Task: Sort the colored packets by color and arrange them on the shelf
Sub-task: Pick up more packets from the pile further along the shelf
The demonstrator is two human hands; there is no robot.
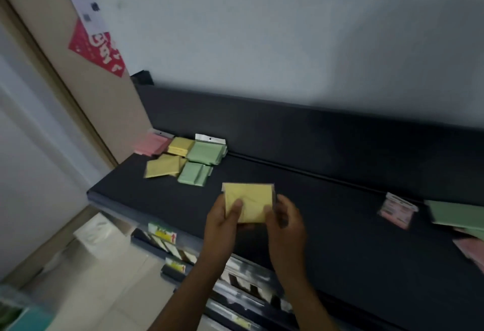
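1. Yellow packet [248,201], head view: held up over the dark shelf [340,199], near its front edge, flat face toward the camera, long axis roughly side to side.
2. Left hand [222,222] pinches the packet's lower left part, thumb on the face and fingers behind. Right hand [286,222] pinches the lower right part the same way. Both hands are clamped on the one packet (no other item in either).
3. Packet sits directly above and between the two hands, so the grips are at its bottom corners and most of it stands clear above the fingers.
4. Landmark is the shelf. At its far left end lie the sorted piles: pink stack [152,143] nearest the end wall, yellow stack [180,146] just beside it, green stack [207,151] next along. In front of these lie a loose yellow packet [162,168] and a loose green packet [193,174].
5. Key relation: the yellow stack lies up and to the left of the held packet, well apart from it, past the loose green packet. Left hand is nearer, so I judge it will likely carry the packet over.
6. At the shelf's right end sit unsorted packets: a pink one [396,211] and a green one [457,215] (blurred, edges unclear).
7. Task looks partly done, since packets remain at the right end.
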